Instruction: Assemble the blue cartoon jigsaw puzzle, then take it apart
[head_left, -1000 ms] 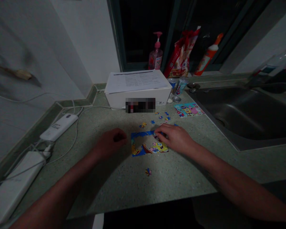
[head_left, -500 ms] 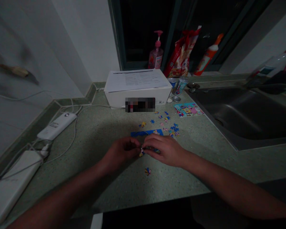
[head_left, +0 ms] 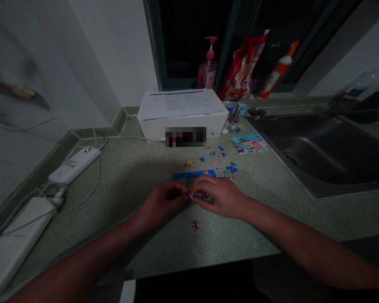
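A partly assembled cartoon jigsaw puzzle (head_left: 194, 174) lies on the green counter (head_left: 139, 176), mostly covered by my hands. My left hand (head_left: 164, 202) and my right hand (head_left: 219, 195) meet above its lower edge, fingers pinched together on a small puzzle piece (head_left: 191, 195) held between them. One loose piece (head_left: 195, 225) lies on the counter just below my hands. Several loose pieces (head_left: 221, 162) are scattered behind the puzzle.
A white box with a printed sheet (head_left: 181, 111) stands behind the puzzle. A picture card (head_left: 250, 143) lies beside a steel sink (head_left: 328, 151) on the right. Chargers and cables (head_left: 74, 164) lie at left. A pink pump bottle (head_left: 206, 69), bag and bottle stand on the sill.
A second ago my hands lay apart on either side of the puzzle. They came together over its lower edge and now pinch a small piece between them.
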Action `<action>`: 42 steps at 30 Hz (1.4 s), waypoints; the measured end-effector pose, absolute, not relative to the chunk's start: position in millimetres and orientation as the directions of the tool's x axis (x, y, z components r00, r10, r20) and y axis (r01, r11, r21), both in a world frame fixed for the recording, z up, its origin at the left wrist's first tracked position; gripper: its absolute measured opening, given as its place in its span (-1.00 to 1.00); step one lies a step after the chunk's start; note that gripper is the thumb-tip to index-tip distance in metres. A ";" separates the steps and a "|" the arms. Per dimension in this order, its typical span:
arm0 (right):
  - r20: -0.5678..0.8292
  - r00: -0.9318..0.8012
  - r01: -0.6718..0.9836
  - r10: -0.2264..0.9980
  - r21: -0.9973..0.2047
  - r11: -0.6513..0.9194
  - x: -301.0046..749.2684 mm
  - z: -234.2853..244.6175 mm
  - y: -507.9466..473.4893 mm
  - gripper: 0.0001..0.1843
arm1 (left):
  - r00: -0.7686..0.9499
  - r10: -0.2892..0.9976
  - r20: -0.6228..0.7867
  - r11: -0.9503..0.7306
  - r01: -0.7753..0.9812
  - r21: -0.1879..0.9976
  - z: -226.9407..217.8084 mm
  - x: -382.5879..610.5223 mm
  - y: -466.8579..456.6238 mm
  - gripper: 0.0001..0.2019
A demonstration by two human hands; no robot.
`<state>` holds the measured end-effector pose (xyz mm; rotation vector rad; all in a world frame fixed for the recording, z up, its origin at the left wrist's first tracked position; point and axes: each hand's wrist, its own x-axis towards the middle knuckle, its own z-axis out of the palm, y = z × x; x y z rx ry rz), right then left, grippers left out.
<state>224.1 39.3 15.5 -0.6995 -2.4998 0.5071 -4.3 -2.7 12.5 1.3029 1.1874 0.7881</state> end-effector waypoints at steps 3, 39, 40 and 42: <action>0.343 -0.764 0.362 0.547 -0.474 0.803 225.5 16.7 40.6 -0.86 | 0.235 0.954 -0.188 0.137 0.217 0.966 8.3 -5.0 -1.7 -0.86; 0.340 -0.779 0.348 0.527 -0.465 0.814 229.1 19.4 44.0 -0.85 | 0.232 0.958 -0.167 0.114 0.222 0.968 4.1 -3.8 -2.8 -0.87; 0.345 -0.784 0.341 0.517 -0.457 0.822 228.8 19.2 43.8 -0.82 | 0.231 0.959 -0.165 0.112 0.228 0.967 4.6 -3.8 -2.8 -0.88; 0.357 -0.792 0.329 0.495 -0.433 0.839 228.0 18.5 42.9 -0.82 | 0.238 0.959 -0.156 0.099 0.235 0.967 5.6 -3.5 -2.9 -0.88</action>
